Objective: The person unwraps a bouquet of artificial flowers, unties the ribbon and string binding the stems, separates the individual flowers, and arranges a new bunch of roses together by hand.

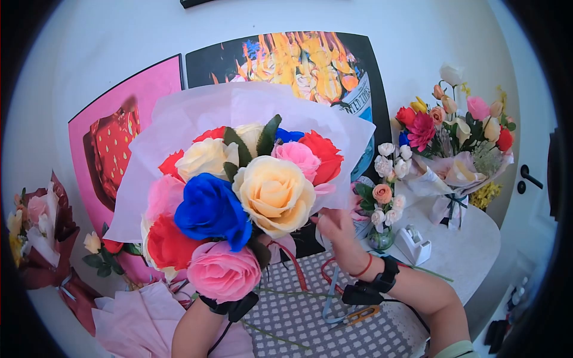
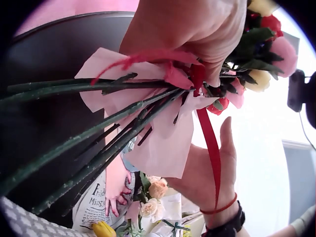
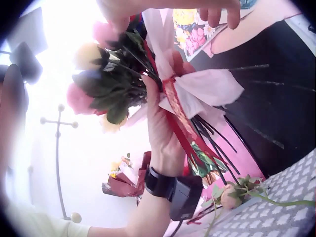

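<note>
Gripping the bouquet, the left hand has its fingers clamped round its stems; just beside them, the right hand (thumb and fingers apart) hangs loose, scissors below its fingers, a vase beyond, a painting farthest

On my feed, the wrapping looks like matt paper, the ribbon smooth cloth, the rose petals matt and clothlike, the tape dispenser smooth plastic.
</note>
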`<state>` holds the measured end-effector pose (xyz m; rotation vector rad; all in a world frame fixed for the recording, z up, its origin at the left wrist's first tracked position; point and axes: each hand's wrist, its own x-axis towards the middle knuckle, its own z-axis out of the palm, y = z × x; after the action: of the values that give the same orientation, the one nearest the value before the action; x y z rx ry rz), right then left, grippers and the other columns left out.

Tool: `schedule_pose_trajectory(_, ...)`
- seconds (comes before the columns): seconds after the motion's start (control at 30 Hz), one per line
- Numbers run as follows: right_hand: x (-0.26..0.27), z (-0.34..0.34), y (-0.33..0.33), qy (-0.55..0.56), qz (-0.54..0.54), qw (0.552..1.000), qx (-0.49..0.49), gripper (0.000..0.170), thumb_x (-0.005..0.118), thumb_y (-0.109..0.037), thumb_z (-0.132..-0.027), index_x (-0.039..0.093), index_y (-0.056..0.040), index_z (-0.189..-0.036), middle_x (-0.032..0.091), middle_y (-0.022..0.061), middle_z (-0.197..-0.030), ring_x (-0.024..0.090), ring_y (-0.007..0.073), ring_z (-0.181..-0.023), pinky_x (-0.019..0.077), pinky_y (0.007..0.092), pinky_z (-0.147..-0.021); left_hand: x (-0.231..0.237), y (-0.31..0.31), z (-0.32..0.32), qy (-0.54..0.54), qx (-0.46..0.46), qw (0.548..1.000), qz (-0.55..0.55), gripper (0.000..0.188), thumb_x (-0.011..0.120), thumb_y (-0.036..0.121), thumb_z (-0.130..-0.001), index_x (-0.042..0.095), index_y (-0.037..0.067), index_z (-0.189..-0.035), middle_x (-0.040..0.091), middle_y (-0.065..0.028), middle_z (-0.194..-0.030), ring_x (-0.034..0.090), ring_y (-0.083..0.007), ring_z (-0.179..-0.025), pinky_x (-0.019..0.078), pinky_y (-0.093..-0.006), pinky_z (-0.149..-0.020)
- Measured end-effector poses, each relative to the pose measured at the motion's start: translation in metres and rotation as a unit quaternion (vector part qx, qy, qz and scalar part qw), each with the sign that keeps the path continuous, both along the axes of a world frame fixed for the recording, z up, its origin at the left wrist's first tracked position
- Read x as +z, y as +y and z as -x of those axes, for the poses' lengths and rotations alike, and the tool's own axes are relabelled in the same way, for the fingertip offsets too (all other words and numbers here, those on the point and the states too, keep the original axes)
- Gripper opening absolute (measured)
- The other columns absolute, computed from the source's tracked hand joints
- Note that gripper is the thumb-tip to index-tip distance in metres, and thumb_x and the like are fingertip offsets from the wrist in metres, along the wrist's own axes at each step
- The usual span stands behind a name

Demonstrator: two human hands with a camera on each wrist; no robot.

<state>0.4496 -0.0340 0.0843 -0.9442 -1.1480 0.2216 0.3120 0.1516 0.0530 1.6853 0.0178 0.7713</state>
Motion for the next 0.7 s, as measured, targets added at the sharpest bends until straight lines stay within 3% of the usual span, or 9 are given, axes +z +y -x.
schedule_pose_trajectory(0.07,0.013,0.001,0.002,0.043,-0.164,0.986,-0.013,0.034,0.052,-0.016,-0.087,0.048,-0.0005,-0.116,0.054,0.0077,-0.112,0.054,0.0141,-0.096,0.0442,0.0281,-0.082,-0.005,0.004,0.0,0.001,-0.008,1.0,0.014,0.025,0.052,0.021,-0.087,0.052,0.006,-0.107,0.053,-0.0021,-0.075,0.043,-0.0108,-0.047,0.033,-0.021,-0.041)
schedule_pose_trajectory(0.17,0.016,-0.008,0.002,0.093,-0.11,0.99,0.006,0.028,0.051,-0.015,-0.087,0.052,0.0004,-0.11,0.059,0.0075,-0.104,0.058,0.0149,-0.089,0.0476,0.0273,-0.075,-0.011,0.011,0.001,0.0,-0.023,0.999,0.033,0.026,0.052,0.021,-0.087,0.051,0.006,-0.108,0.052,-0.0025,-0.077,0.043,-0.0116,-0.05,0.033,-0.0219,-0.044)
schedule_pose_trajectory(0.4,0.015,-0.003,0.0,0.12,-0.151,0.981,0.038,0.022,0.051,-0.016,-0.087,0.057,-0.0008,-0.102,0.062,0.007,-0.098,0.06,0.0144,-0.084,0.0487,0.0261,-0.07,-0.015,0.028,-0.001,-0.015,-0.052,0.996,0.077,0.028,0.053,0.022,-0.087,0.05,0.007,-0.11,0.051,-0.0032,-0.083,0.043,-0.0134,-0.057,0.0328,-0.0238,-0.05)
schedule_pose_trajectory(0.47,0.016,-0.003,-0.004,0.131,-0.144,0.98,0.04,0.02,0.055,-0.018,-0.087,0.056,-0.0021,-0.099,0.062,0.0036,-0.091,0.059,0.0098,-0.077,0.0476,0.022,-0.063,-0.016,0.031,-0.003,-0.019,-0.063,0.994,0.089,0.028,0.053,0.022,-0.087,0.05,0.007,-0.11,0.051,-0.0034,-0.084,0.043,-0.0139,-0.059,0.0328,-0.0243,-0.051)
schedule_pose_trajectory(0.57,0.029,0.001,-0.011,0.151,-0.144,0.978,-0.028,0.024,0.055,-0.016,-0.087,0.053,-0.0017,-0.106,0.061,0.0044,-0.096,0.058,0.0093,-0.08,0.0474,0.021,-0.064,-0.016,0.036,-0.007,-0.023,-0.079,0.991,0.107,0.029,0.053,0.022,-0.087,0.049,0.007,-0.111,0.05,-0.0037,-0.087,0.043,-0.0147,-0.062,0.0328,-0.0251,-0.054)
schedule_pose_trajectory(0.7,0.039,-0.016,-0.017,0.146,-0.214,0.966,-0.009,0.031,0.056,-0.016,-0.086,0.048,-0.0012,-0.112,0.058,0.0055,-0.103,0.056,0.0097,-0.088,0.0465,0.0217,-0.072,-0.017,0.042,-0.009,-0.029,-0.1,0.986,0.132,0.03,0.053,0.023,-0.087,0.049,0.007,-0.112,0.05,-0.0042,-0.09,0.043,-0.0157,-0.065,0.0327,-0.0262,-0.057)
